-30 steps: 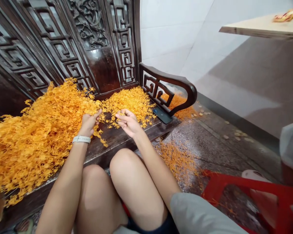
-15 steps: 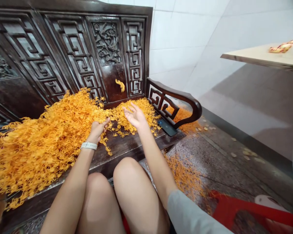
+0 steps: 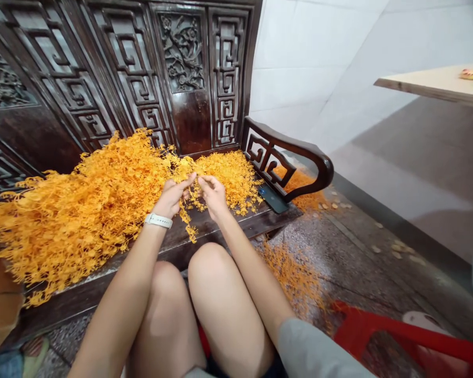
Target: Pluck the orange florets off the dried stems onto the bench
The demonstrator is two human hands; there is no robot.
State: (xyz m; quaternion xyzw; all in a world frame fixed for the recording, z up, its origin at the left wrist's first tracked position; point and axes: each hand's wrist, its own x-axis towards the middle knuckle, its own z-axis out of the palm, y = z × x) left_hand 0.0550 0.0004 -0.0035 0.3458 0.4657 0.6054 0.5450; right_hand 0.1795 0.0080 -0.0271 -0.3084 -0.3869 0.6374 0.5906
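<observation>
While the left hand (image 3: 171,199) and right hand (image 3: 213,197) sit close above the table (image 3: 236,224), picking appears in hand: left fingers seem curled on one hanging spray (image 3: 190,228), right fingers pressed together, contents indeterminable. Next move calls for steady holding. Counted: larger heap (image 3: 94,205), one; smaller heap (image 3: 236,179), one; phone (image 3: 274,199), one.

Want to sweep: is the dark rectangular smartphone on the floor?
No, the dark smartphone lies on the dark wooden bench beside its curved armrest.
</observation>
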